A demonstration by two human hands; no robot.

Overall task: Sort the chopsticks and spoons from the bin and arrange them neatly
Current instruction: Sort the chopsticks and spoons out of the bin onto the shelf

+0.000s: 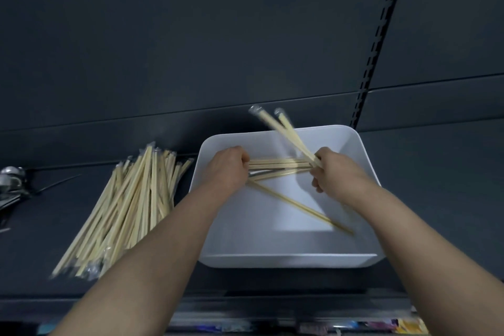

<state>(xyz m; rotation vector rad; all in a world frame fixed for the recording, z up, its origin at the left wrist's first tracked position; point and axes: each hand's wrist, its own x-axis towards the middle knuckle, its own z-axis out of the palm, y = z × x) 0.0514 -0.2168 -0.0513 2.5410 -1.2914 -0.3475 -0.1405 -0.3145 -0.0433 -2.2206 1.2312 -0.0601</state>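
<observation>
The white bin (286,259) stands on a dark shelf (436,199). Inside the bin, the left hand (227,165) grips one end of a small bundle of chopsticks (278,165). The right hand (334,169) is closed around two wrapped chopsticks (283,131) that point up over the bin's far rim. One more pair (300,209) lies slanted on the bin's floor. Left of the bin lies a big pile of chopsticks (131,207), and further left, some metal spoons (9,180).

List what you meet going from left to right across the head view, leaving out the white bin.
Metal spoons → pile of chopsticks → left hand → right hand
</observation>
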